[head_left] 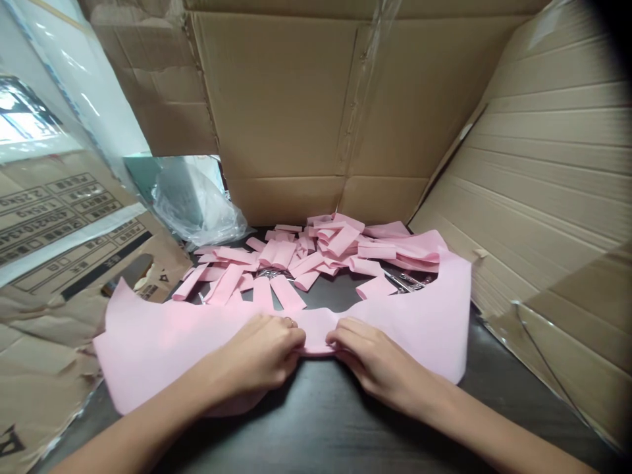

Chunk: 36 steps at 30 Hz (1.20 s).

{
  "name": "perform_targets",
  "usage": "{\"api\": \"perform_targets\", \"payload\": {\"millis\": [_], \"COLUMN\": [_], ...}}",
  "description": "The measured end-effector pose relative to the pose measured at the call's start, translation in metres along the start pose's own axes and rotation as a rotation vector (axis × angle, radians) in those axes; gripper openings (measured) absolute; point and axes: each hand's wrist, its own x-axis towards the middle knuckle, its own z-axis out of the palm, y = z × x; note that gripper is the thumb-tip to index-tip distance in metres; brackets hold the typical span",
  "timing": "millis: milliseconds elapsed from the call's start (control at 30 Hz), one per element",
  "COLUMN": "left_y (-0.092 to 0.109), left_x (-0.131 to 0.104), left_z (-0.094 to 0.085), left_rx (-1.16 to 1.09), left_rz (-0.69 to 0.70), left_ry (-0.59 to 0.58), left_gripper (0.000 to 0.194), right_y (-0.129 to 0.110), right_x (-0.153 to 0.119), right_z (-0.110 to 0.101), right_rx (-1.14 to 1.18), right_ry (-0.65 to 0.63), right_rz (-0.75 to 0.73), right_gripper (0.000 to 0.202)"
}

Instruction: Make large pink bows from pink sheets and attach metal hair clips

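Note:
A long pink sheet, which looks like soft paper or non-woven cloth, stretches across the table in front of me. My left hand pinches its near edge a little left of the middle, fingers curled in. On the other side of a short folded stretch, my right hand grips the same edge between thumb and fingers. The sheet's wide ends spread out to both sides. Just beyond it lies a loose heap of small folded pink strips. Some metal pieces, too small to make out, show among the strips.
Tall cardboard panels stand behind the heap and along the right. At the left is a printed cardboard box. A clear plastic bag sits at the back left. The dark table shows in front.

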Motion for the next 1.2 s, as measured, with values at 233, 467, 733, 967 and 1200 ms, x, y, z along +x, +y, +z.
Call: {"api": "perform_targets", "payload": {"millis": [233,467,733,967,1200], "left_y": [0.009,0.008,0.008,0.006,0.012], "left_x": [0.004,0.008,0.008,0.007,0.005], "left_z": [0.002,0.014,0.016,0.012,0.018], "left_rx": [-0.063,-0.091,-0.213,-0.238,-0.131], "left_rz": [-0.012,-0.050,-0.090,-0.119,-0.129], "left_ry": [-0.032,0.016,0.050,0.029,0.087], "left_gripper": [0.018,0.026,0.014,0.014,0.017], "right_y": [-0.001,-0.010,-0.007,-0.006,-0.003], "right_x": [0.001,0.004,0.004,0.002,0.008], "right_z": [-0.001,-0.003,0.002,0.002,0.004], "right_rx": [-0.014,-0.094,-0.135,-0.296,-0.414], "right_ry": [-0.019,-0.035,-0.027,-0.031,0.010], "right_rz": [0.004,-0.032,-0.030,-0.111,-0.241], "right_gripper": [0.018,0.013,0.015,0.018,0.019]}}
